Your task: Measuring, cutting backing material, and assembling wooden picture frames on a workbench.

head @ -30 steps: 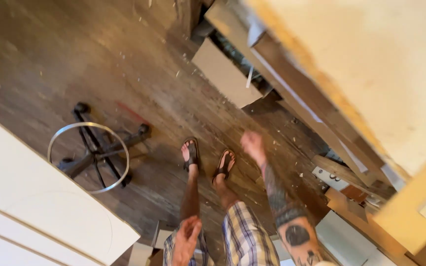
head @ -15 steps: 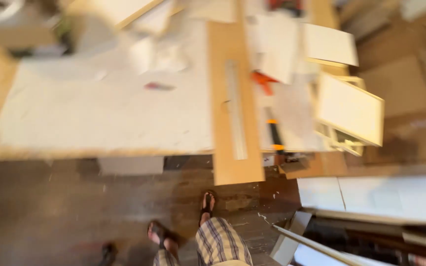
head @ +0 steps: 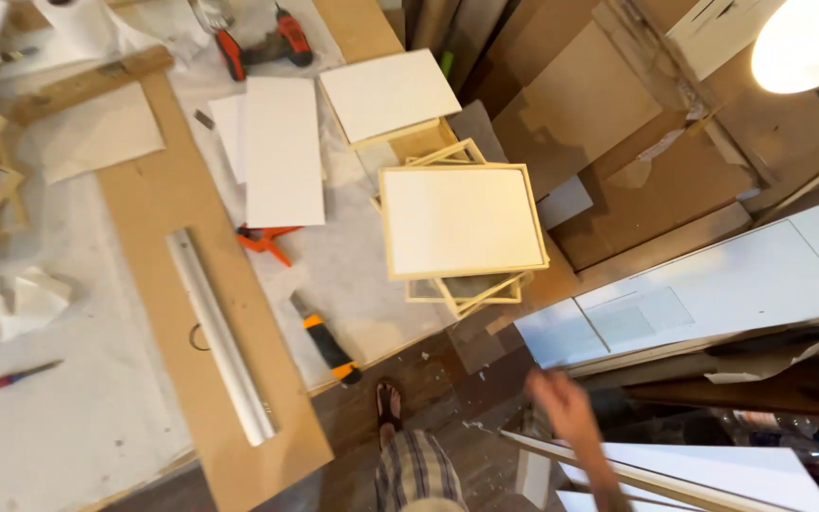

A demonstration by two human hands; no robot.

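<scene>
- One hand is in view: the right hand (head: 561,406), blurred, low and right of centre; whether its fingers are open or closed cannot be told, and nothing shows in its grasp. The left hand is out of view.
- Far left, near edge of the desk (head: 68,417): a red pen (head: 23,374) lies on the white covering, with crumpled white paper (head: 7,308) just beyond it.
- Left of centre: a long brown board (head: 191,284) runs from far to near, its near end past the desk edge. A pale metal straightedge (head: 220,337) lies along it.
- Centre: an orange clamp (head: 265,240) lies just near a white rectangular panel (head: 283,152). A utility knife with an orange-and-black handle (head: 324,343) lies at the near desk edge.
- Far centre: a red-and-black power drill (head: 263,43) lies on the desk.
- Right of centre: a framed white canvas (head: 462,220) rests on top of a stack of empty wooden frames (head: 466,292) at the right end of the desk. The right hand is nearest to this stack but well apart from it, over the dark wood floor (head: 447,374).
- Near centre: a sandalled foot (head: 389,406) and plaid shorts (head: 419,474).
- Right: white sheets (head: 713,294) lean beside the hand; a lit lamp (head: 808,43) glows at far right.
</scene>
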